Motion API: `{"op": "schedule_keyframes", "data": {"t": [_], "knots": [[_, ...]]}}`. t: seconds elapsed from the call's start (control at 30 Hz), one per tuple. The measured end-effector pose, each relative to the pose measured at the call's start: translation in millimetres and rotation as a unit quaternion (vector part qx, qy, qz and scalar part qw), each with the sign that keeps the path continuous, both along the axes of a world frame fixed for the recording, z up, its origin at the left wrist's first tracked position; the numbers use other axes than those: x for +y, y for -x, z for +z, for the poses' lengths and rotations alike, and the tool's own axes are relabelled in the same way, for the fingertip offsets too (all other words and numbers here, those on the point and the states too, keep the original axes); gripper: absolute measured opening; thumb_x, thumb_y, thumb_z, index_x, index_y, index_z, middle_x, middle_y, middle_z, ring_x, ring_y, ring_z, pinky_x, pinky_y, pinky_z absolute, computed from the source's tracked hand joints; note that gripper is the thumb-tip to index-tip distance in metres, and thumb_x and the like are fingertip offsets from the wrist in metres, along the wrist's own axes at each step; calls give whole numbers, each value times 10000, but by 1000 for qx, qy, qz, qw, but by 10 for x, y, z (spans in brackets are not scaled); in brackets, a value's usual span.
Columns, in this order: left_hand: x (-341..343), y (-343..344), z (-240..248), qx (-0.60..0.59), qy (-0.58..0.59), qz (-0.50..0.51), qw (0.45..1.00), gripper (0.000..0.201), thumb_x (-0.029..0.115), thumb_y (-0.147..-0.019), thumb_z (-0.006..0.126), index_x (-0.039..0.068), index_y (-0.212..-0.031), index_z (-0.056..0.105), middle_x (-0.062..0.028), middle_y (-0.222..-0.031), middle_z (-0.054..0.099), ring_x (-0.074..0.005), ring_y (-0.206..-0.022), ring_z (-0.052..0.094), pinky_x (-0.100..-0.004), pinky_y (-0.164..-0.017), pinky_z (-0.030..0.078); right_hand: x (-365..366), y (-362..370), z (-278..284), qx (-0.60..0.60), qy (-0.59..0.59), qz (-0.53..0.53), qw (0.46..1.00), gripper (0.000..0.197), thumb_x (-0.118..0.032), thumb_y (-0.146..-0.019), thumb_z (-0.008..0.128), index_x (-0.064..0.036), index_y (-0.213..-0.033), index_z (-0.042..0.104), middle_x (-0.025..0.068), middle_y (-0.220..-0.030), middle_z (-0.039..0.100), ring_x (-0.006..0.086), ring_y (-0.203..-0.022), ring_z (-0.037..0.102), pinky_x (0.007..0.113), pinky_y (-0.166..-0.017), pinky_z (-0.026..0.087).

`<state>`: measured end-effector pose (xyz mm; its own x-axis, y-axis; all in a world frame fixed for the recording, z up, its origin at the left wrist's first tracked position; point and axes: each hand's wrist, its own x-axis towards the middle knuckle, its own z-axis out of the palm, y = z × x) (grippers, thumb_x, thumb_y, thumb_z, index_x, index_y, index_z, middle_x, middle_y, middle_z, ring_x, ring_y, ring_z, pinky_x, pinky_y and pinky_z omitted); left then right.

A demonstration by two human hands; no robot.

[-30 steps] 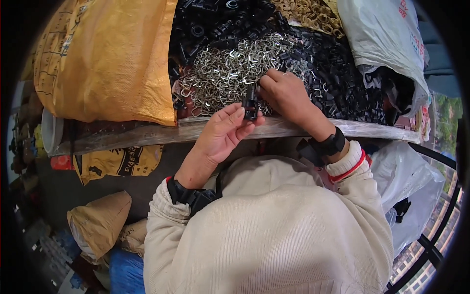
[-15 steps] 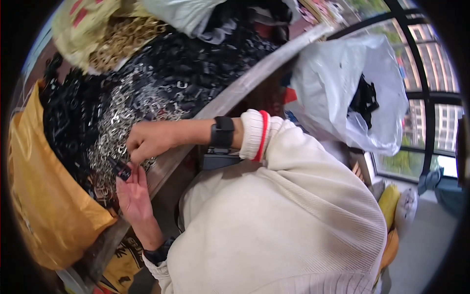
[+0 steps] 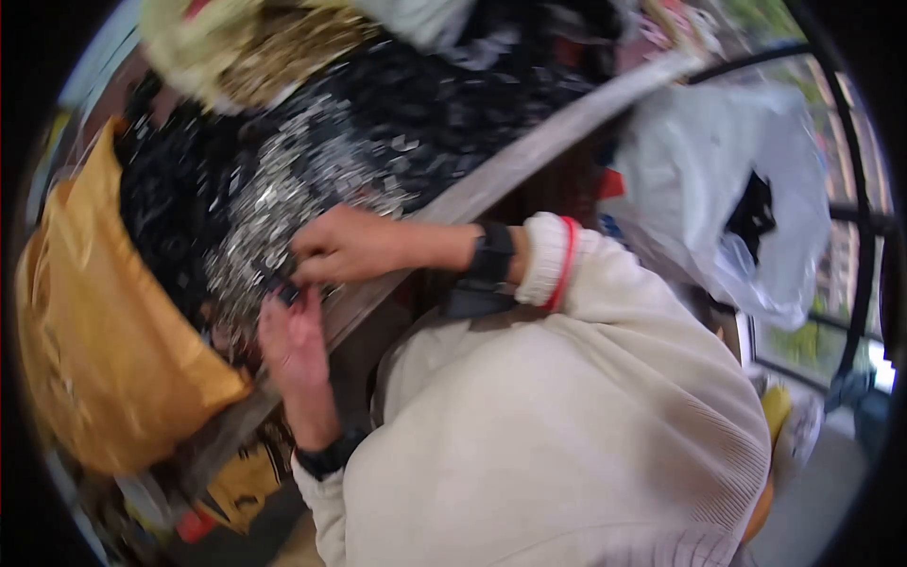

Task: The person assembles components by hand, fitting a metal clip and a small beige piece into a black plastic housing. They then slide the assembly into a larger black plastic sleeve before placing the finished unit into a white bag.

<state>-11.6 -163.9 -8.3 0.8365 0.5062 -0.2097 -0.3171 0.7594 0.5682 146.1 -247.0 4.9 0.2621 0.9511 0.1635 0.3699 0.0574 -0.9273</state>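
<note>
My left hand (image 3: 298, 350) is palm up at the table's near edge, with a small black plastic piece (image 3: 284, 294) held at its fingertips. My right hand (image 3: 351, 246) comes in from the right with its fingers curled closed, their tips right above that piece. What is between the right fingers is hidden and blurred. Behind both hands spreads a heap of small silver metal rings and buckles (image 3: 269, 203). A larger heap of small black plastic parts (image 3: 444, 118) surrounds it.
A yellow-orange sack (image 3: 123, 331) stands at the left. Gold-coloured pieces (image 3: 298, 57) spill from a pale yellow bag at the far side. The table's wooden edge (image 3: 557, 137) runs diagonally; beyond it, a white plastic bag (image 3: 685, 180) holds black items.
The whole view has shifted, so the table and hands appear farther right, with more blur. My right fingers now partly cover the black piece in my left hand.
</note>
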Motion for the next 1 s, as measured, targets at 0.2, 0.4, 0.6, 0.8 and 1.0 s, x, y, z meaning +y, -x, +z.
{"op": "schedule_keyframes", "data": {"t": [0.2,0.4,0.6,0.8,1.0], "knots": [[-40,-68,11,15,26,63,998,194,46,-807,481,-23,-986,453,-142,-973,525,-244,-927,521,-360,-843,423,18,23,20,117,38,-14,992,108,-119,-763,544,-23,-714,537,-22,-598,478,46,-509,409,197,-450,333],[34,-16,78,-24,40,25,999,161,65,-802,496,-14,-942,508,-133,-941,559,-221,-910,538,-312,-827,431,82,25,81,238,121,19,964,112,-141,-795,524,-41,-746,518,-54,-594,439,9,-500,366,158,-433,285],[65,38,85,-16,39,8,999,197,95,-807,499,-20,-966,499,-128,-954,556,-207,-914,537,-299,-816,433,42,34,128,224,106,-7,969,113,-145,-802,518,-42,-756,510,-61,-603,438,5,-509,355,158,-440,277],[-6,28,116,-34,16,-5,999,217,105,-806,502,-22,-981,493,-126,-957,557,-200,-917,535,-301,-813,434,4,55,162,182,98,20,978,109,-125,-796,525,-29,-745,518,-56,-626,460,2,-549,369,157,-471,291],[-33,26,122,-37,40,-29,998,219,107,-811,495,-19,-990,489,-126,-952,557,-202,-900,544,-301,-802,447,-61,89,210,224,63,26,972,113,-110,-790,538,-10,-742,517,-45,-650,473,15,-590,392,169,-514,326]]}}
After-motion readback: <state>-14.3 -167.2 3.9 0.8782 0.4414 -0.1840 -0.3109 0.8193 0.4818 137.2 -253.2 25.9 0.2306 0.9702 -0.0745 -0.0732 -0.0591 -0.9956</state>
